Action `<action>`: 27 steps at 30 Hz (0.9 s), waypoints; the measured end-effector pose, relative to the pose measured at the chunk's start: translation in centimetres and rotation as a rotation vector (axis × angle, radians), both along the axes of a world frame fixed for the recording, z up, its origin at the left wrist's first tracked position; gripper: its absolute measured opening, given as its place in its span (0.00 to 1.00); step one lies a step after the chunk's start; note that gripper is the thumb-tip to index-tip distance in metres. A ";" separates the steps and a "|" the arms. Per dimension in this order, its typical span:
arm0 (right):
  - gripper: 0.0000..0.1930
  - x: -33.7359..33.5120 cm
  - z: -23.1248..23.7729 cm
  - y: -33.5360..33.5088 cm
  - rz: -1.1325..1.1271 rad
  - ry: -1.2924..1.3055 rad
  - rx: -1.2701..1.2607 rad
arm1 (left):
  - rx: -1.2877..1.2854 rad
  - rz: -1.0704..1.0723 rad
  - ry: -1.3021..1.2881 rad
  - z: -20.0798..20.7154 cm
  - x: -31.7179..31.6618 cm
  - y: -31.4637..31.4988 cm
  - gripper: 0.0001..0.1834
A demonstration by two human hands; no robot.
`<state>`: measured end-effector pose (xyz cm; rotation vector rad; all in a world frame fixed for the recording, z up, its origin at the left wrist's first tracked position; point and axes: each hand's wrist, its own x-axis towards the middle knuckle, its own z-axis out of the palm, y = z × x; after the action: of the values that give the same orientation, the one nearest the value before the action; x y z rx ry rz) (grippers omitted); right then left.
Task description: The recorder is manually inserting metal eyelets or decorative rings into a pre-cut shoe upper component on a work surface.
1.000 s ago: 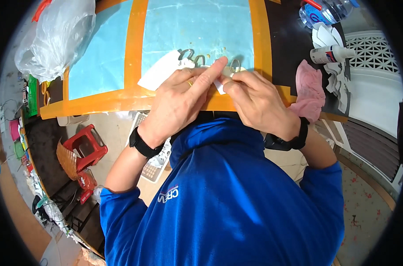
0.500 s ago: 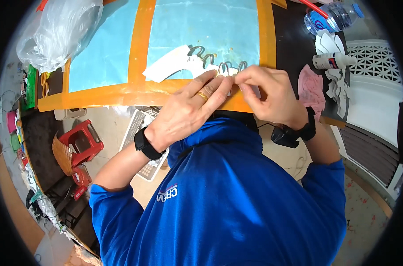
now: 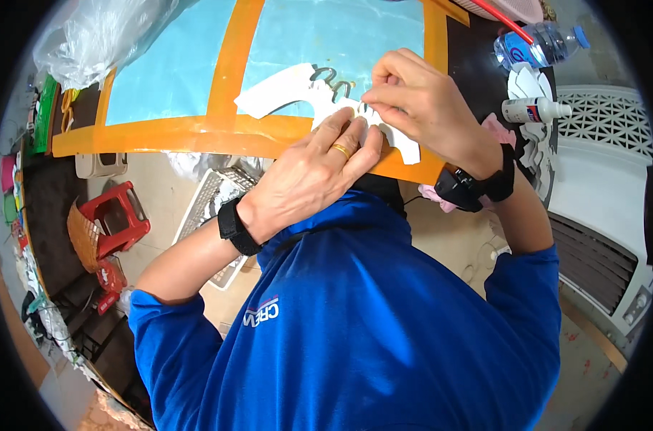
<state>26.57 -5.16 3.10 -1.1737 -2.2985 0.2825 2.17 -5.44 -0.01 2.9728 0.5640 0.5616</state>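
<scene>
A red stool [image 3: 129, 235] stands on the pale tiled floor [image 3: 445, 233] near the left end of the bench [image 3: 168, 82]; over on the right there's a white unit [image 3: 585, 190] with latticework [image 3: 607, 126] and dark slats [image 3: 596, 262].

The white cut-out [image 3: 287, 90] before you looks like smooth, matt card; its dark loops [image 3: 331, 72] have a slight sheen, metal or plastic unclear. Your tabletop [image 3: 471, 65] wears glossy, creased blue plastic sheeting [image 3: 341, 32] and shiny amber tape [image 3: 165, 131]. Your finger ring [image 3: 341, 150] is polished metal, your shirt [image 3: 405, 323] matt cloth.
</scene>
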 end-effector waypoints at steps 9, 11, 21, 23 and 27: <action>0.05 0.0 1.1 2.3 0.290 -0.301 0.112 | 0.005 0.031 -0.054 -0.4 0.1 -0.6 0.24; 0.05 0.1 1.3 2.3 0.312 -0.324 0.124 | 0.008 0.046 -0.066 -0.4 0.2 -0.8 0.24; 0.08 0.6 0.7 4.2 0.551 -0.306 0.194 | -0.158 0.096 -0.238 -0.7 0.7 -0.8 0.19; 0.09 0.5 0.8 4.4 0.562 -0.321 0.191 | -0.169 0.097 -0.253 -0.9 0.6 -0.8 0.18; 0.10 0.1 0.9 4.8 0.561 -0.324 0.214 | -0.177 0.121 -0.234 -0.7 0.6 -1.2 0.20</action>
<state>26.68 -0.37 3.97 -0.4759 -2.8305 0.0413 2.76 -6.64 -0.74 2.6722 0.7317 0.8106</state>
